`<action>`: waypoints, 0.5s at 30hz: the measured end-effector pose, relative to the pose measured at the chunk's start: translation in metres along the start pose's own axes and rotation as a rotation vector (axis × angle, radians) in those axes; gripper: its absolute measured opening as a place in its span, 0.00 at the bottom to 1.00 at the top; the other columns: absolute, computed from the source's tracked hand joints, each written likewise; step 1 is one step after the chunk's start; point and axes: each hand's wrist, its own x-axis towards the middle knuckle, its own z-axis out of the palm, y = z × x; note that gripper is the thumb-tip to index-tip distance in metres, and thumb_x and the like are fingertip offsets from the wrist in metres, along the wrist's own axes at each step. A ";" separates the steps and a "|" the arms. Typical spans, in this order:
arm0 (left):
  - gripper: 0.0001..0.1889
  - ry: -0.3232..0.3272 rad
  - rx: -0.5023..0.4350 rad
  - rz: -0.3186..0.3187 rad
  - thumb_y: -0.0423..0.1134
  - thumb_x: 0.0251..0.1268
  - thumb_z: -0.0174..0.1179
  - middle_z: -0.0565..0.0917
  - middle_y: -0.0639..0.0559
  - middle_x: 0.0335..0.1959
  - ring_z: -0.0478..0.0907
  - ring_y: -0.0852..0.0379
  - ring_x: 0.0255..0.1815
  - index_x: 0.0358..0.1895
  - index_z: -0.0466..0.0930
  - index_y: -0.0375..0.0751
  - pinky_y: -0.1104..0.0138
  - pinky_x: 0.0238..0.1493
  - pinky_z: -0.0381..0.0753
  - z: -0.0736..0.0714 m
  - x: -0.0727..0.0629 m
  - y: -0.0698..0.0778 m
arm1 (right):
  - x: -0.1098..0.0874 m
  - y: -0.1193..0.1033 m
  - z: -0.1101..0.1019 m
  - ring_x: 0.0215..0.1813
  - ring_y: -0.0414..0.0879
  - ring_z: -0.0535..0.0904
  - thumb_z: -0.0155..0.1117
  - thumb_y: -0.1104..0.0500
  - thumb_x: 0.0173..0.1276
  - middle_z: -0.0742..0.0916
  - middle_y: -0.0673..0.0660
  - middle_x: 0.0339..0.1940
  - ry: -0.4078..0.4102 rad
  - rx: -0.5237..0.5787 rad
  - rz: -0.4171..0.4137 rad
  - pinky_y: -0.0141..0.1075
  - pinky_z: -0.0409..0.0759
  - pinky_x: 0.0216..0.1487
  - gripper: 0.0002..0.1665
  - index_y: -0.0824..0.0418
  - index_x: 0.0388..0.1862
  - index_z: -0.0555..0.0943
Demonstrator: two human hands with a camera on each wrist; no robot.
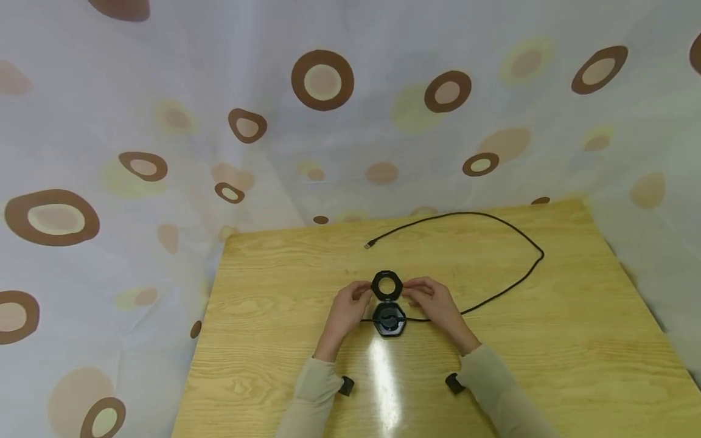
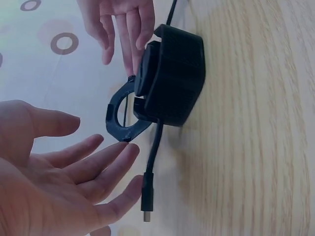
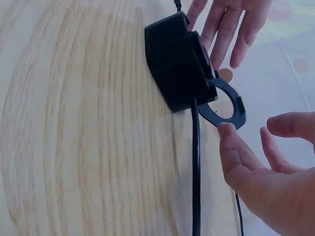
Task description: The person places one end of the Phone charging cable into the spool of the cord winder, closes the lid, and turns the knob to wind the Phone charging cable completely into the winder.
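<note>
A black hexagonal case [image 1: 379,330] sits on the wooden table with its hinged ring-shaped lid [image 1: 376,287] swung open, away from the person. A dark round piece fills the case. My left hand [image 1: 349,305] touches the lid's left edge with outstretched fingertips. On the opposite edge, the fingertips of my right hand [image 1: 436,303] touch the lid, the fingers loosely extended. A black cable [image 1: 509,287] passes out of both sides of the case. Its short left end carries a slim metal-tipped plug [image 2: 147,194], close to the left fingers in the left wrist view.
The cable's long part loops over the right and back of the table [image 1: 274,274], ending in a USB plug [image 1: 370,244] beyond the lid. A white sheet with brown ring patterns [image 1: 350,140] hangs behind and at both sides. Dark wrist devices [image 1: 454,383] sit near the sleeves.
</note>
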 end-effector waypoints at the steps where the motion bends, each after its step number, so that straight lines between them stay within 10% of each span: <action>1: 0.21 0.001 -0.010 0.002 0.40 0.83 0.55 0.86 0.36 0.63 0.85 0.39 0.62 0.70 0.78 0.34 0.49 0.61 0.86 0.000 -0.001 0.001 | -0.001 -0.001 0.000 0.55 0.42 0.88 0.60 0.60 0.82 0.84 0.73 0.65 0.001 0.026 -0.001 0.35 0.88 0.55 0.22 0.71 0.67 0.77; 15: 0.20 0.002 -0.056 0.039 0.41 0.84 0.55 0.85 0.42 0.66 0.84 0.40 0.64 0.71 0.80 0.45 0.44 0.64 0.83 -0.006 -0.021 0.004 | -0.005 0.001 0.005 0.48 0.44 0.93 0.65 0.62 0.79 0.90 0.71 0.53 0.079 0.117 -0.009 0.41 0.90 0.55 0.20 0.76 0.61 0.79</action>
